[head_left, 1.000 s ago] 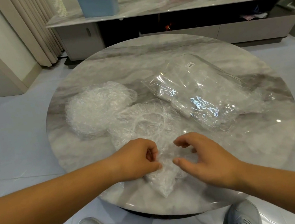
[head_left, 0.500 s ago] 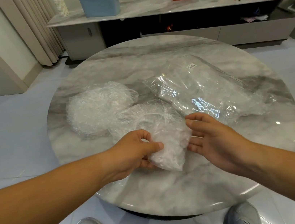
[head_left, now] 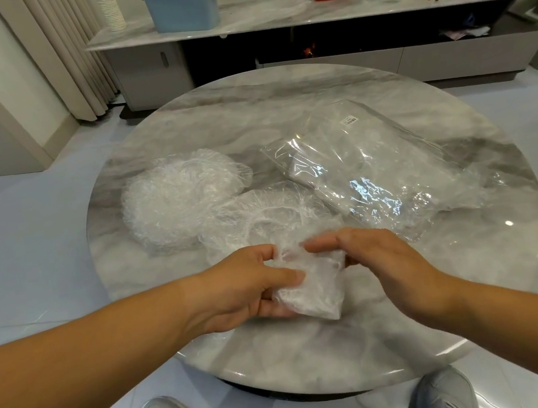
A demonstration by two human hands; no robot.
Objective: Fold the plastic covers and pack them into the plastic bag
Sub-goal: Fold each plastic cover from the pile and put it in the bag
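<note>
Cover bundle [head_left: 311, 293] pinched in left hand [head_left: 238, 287] over near table [head_left: 283, 364] edge, thumb on top; right hand [head_left: 384, 256] curled round its upper end. Beyond: loose cover [head_left: 272, 212], heap of covers [head_left: 180, 199], plastic bag [head_left: 373, 168] lying flat. Risk: springy film unfolding if pinch slackens.

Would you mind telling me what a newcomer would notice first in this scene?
The eye goes to the middle, where the left hand and right hand hold a folded plastic cover over the near part of the round marble table. Behind them, a crinkled pile of loose covers lies on the left, and the clear plastic bag lies flat on the right.
</note>
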